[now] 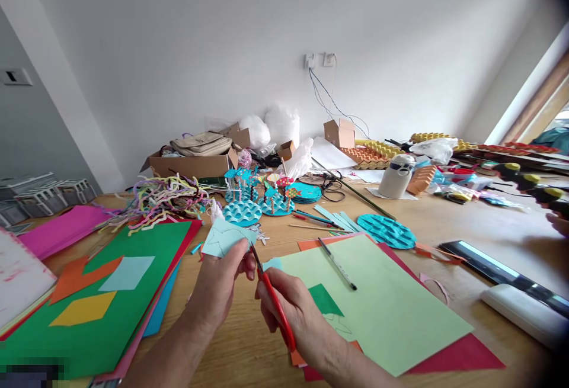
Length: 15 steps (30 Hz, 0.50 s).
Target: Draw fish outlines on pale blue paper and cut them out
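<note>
Between its thumb and fingers, my left hand (224, 275) pinches a small light-blue piece of paper (226, 237) with a shape drawn on it in thin pencil-like lines. My right hand (288, 299) is wrapped around red-handled scissors (276, 302). Their blades point up and lie at the right edge of the paper, close to my left fingertips. Whether the blades are apart is hard to make out. Just right of my right hand lies a pale green sheet (391, 311) with a pen (338, 263) and a dark green paper scrap (325, 299) on top.
Left, a green sheet (146, 257) carries orange, yellow and light-blue pieces. Behind it sits a heap of pipe cleaners (169, 195). Blue fish decorations (242, 183) stand beyond my hands, near a blue corrugated disc (386, 231). At right are a phone (498, 269) and a white case (520, 311).
</note>
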### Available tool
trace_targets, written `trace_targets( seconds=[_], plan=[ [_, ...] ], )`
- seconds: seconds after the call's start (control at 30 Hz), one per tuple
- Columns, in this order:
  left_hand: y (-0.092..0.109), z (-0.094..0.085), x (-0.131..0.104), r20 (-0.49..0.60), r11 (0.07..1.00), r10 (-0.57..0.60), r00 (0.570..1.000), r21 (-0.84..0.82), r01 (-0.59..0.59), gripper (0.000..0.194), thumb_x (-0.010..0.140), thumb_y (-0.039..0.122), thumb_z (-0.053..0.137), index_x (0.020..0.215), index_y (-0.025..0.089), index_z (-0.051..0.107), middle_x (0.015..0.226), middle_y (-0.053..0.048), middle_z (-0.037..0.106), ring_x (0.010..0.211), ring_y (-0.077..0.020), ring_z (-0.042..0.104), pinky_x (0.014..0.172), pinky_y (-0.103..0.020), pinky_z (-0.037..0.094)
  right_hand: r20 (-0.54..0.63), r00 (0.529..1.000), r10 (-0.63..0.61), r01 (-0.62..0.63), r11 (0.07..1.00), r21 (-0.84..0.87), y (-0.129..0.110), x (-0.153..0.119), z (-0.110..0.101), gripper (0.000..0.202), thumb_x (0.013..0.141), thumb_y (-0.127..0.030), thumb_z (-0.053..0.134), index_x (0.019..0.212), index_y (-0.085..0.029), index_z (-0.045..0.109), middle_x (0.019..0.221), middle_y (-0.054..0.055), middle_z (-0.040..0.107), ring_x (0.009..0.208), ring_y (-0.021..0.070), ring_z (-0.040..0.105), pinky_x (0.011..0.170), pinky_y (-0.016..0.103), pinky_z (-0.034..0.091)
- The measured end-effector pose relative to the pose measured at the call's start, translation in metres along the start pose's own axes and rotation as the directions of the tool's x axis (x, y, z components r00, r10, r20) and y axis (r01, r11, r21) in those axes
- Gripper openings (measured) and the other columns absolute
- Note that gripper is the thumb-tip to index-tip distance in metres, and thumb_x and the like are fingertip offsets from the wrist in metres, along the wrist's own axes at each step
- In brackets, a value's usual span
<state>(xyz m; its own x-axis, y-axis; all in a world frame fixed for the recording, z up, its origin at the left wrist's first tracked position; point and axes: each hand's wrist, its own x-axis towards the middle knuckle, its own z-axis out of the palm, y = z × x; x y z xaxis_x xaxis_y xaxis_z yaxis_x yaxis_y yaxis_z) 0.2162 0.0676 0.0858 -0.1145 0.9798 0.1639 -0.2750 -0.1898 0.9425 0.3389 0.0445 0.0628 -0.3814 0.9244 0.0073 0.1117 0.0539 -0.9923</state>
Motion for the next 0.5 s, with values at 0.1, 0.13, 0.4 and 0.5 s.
trace_targets(
  seconds=[0.1,0.13,0.4,0.5],
  plan=[
    [-0.0009,0.0002,0.0003,0.007,1.000,0.001,1.000,0.010,-0.001,0.011,0.066,0.027,0.060,0.066,0.018,0.054,0.057,0.004,0.057,0.047,-0.0102,0.047,0.041,-0.022,0.040,-0.001,1.000,0.012,-0.012,1.000,0.005,0.0001,0.0003,-0.0003,0.021,0.083,-0.027,0.041,0.064,-0.019,0.044,0.048,-0.006,0.037,0.044,0.0079,0.037,0.041,0.018,0.031],
    [-0.0010,0.0003,0.0003,0.010,1.000,-0.003,1.000,0.012,0.003,0.011,0.067,0.027,0.060,0.066,0.018,0.055,0.057,0.004,0.057,0.047,-0.0103,0.047,0.042,-0.022,0.041,0.000,1.000,0.013,-0.013,1.000,0.008,0.0003,0.0006,-0.0004,0.021,0.083,-0.028,0.041,0.064,-0.018,0.044,0.048,-0.007,0.037,0.044,0.0078,0.037,0.041,0.018,0.031],
    [-0.0018,0.0014,-0.0018,-0.012,0.999,-0.006,1.000,0.040,0.006,0.009,0.068,0.026,0.059,0.067,0.018,0.054,0.057,0.004,0.056,0.047,-0.0103,0.048,0.042,-0.021,0.040,0.017,1.000,0.010,-0.011,0.999,0.033,0.0023,-0.0001,-0.0002,0.021,0.083,-0.028,0.043,0.065,-0.018,0.044,0.048,-0.007,0.037,0.044,0.0076,0.036,0.041,0.018,0.029],
    [-0.0015,0.0014,-0.0015,-0.013,0.999,0.003,1.000,0.039,-0.002,0.010,0.067,0.026,0.059,0.066,0.018,0.054,0.056,0.004,0.055,0.047,-0.0105,0.048,0.042,-0.022,0.040,0.016,1.000,0.017,-0.017,0.999,0.042,0.0020,-0.0008,-0.0005,0.021,0.084,-0.029,0.043,0.066,-0.018,0.045,0.049,-0.007,0.037,0.044,0.0074,0.036,0.040,0.017,0.029]
  ],
)
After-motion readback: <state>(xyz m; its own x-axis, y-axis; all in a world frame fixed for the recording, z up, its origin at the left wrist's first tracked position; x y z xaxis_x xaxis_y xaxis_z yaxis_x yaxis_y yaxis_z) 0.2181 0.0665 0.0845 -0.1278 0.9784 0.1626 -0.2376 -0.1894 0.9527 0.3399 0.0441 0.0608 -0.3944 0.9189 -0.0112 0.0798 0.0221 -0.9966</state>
